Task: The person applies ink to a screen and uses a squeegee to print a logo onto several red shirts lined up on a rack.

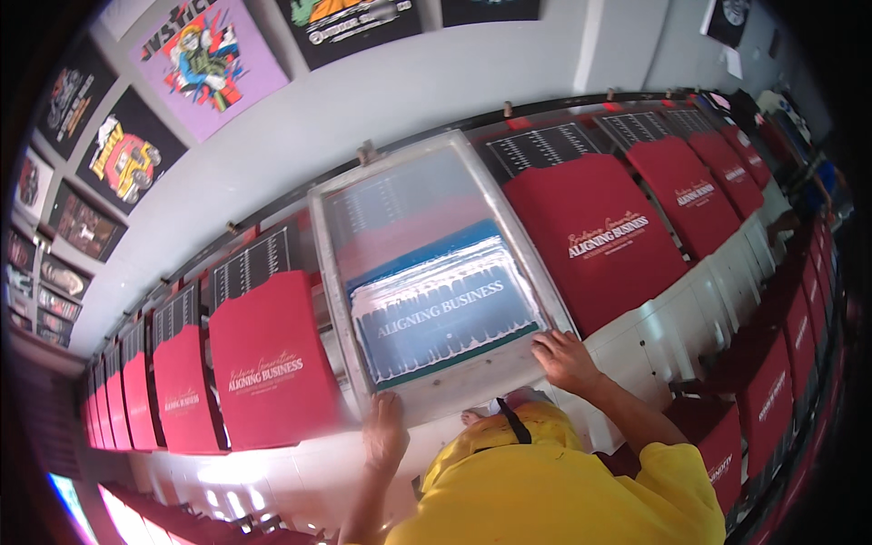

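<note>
A silk-screen printing frame (pixel 563 313) with a pale metal border lies tilted over the row of printing boards in front of me. Its mesh (pixel 409 241) shows a blue stencil area with pale lettering, and streaky white ink (pixel 436 272) is smeared around it. My left hand (pixel 386 427) is closed on the near left corner of the frame. The near right corner is gripped by my right hand (pixel 565 359), its fingers bent over the edge. Red fabric shows faintly through the mesh.
Printed red shirt pieces lie on dark boards to the left (pixel 272 363) and right (pixel 595 236). More red pieces hang along a row at the lower right (pixel 767 400). Small clamps (pixel 366 153) line the rail by the wall, where printed sample posters (pixel 209 64) hang.
</note>
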Motion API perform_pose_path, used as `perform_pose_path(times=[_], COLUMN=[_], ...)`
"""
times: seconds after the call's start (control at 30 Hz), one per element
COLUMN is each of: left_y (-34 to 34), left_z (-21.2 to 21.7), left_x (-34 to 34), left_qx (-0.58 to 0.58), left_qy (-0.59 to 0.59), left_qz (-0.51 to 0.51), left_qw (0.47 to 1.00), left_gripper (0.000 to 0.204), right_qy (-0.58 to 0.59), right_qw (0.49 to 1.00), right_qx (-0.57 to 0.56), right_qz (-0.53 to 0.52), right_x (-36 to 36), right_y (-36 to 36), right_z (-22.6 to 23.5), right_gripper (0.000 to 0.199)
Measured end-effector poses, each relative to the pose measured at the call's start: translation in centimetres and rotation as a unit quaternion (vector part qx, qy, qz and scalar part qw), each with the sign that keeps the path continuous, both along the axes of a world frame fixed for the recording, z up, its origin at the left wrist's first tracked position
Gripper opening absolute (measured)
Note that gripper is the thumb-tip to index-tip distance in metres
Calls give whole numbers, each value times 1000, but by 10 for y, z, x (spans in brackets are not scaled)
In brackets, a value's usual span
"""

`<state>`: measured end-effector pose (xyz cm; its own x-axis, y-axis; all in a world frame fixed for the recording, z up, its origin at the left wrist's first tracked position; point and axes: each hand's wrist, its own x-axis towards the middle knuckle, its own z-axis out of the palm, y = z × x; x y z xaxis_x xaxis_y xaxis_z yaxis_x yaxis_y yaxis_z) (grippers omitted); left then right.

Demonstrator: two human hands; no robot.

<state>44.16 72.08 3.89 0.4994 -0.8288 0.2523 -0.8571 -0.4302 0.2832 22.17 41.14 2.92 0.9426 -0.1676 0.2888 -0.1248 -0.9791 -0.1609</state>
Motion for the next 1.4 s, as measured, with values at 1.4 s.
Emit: perform_pose_path(times=[1.4], left_y=[49], left_z=[-28], left_x=[41], left_qx=[-252], left_qy=[256], left_qz=[404], left_qw=[841], left_gripper=[32], right_qy=[-128], right_qw=[862], right_qx=[347], right_qz=[-346], right_x=[15], right_y=[-76], right_z=[-99], right_gripper=[24])
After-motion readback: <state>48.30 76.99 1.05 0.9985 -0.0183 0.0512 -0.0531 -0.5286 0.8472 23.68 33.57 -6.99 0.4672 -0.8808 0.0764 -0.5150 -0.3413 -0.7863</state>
